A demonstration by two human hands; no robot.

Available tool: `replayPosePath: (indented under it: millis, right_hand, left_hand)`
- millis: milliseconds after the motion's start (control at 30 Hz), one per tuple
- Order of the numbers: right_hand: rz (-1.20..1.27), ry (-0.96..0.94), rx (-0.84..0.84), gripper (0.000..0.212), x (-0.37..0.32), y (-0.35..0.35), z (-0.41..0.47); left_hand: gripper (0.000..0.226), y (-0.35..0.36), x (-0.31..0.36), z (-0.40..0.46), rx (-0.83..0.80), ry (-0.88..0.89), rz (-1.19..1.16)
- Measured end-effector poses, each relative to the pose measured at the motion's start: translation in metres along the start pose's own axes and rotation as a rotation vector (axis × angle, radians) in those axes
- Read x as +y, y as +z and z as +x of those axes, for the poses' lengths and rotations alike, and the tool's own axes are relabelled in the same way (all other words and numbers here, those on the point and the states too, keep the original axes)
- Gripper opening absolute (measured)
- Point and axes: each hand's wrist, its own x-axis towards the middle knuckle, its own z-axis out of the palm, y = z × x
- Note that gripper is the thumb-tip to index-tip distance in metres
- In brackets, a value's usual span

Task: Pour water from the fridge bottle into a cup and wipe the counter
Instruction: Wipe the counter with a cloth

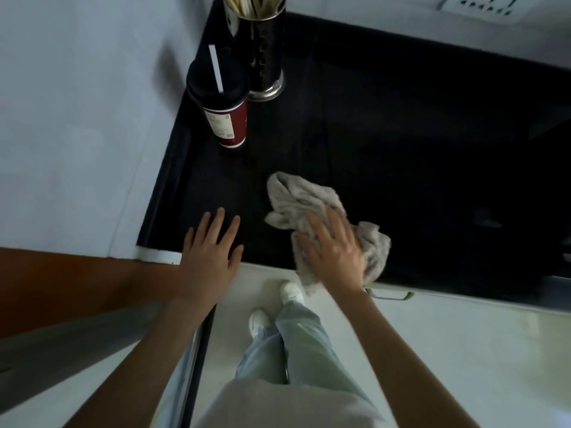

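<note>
A crumpled grey cloth (296, 199) lies on the black counter (417, 180) near its front edge. My right hand (335, 251) presses flat on the cloth with straight, spread fingers. My left hand (213, 251) rests flat on the bare counter to the left of the cloth, fingers straight. A red paper cup (227, 122) with a black lid and a white straw stands at the counter's back left. No bottle is in view.
A perforated metal holder (265, 54) full of chopsticks stands behind the cup by the wall. A white wall bounds the counter on the left. A drawer handle (389, 295) sits below the counter's edge, and a brown-topped surface (77, 285) lies at the lower left.
</note>
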Motion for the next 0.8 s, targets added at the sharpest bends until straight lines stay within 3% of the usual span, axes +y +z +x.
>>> replayPosePath:
  millis: [100, 200, 367, 500, 600, 700, 800]
  right_hand:
    - [-0.034, 0.105, -0.003, 0.042, 0.040, 0.002, 0.038]
    - [-0.015, 0.144, 0.005, 0.047, 0.016, 0.019, 0.091]
    - [0.095, -0.147, -0.076, 0.045, -0.044, 0.022, 0.062]
    - [0.063, -0.125, -0.050, 0.039, 0.022, 0.001, 0.027]
    - [-0.019, 0.007, -0.022, 0.039, 0.061, 0.007, 0.078]
    - [-0.032, 0.041, -0.081, 0.044, 0.027, 0.021, 0.142]
    - [0.084, -0.062, -0.114, 0.048, -0.029, 0.034, 0.141]
  left_hand:
    - [0.058, 0.000, -0.001, 0.000, -0.010, 0.005, 0.026]
    - [0.058, 0.001, -0.004, 0.001, -0.023, -0.001, 0.033]
    - [0.057, 0.001, -0.002, -0.001, -0.019, -0.012, 0.027]
    - [0.052, 0.005, -0.003, -0.001, 0.015, -0.008, 0.015]
    - [0.057, 0.003, -0.003, -0.001, -0.025, -0.019, 0.027]
    - [0.058, 0.003, -0.001, -0.002, -0.044, -0.024, 0.014]
    - [0.057, 0.004, 0.000, -0.001, -0.033, -0.031, 0.007]
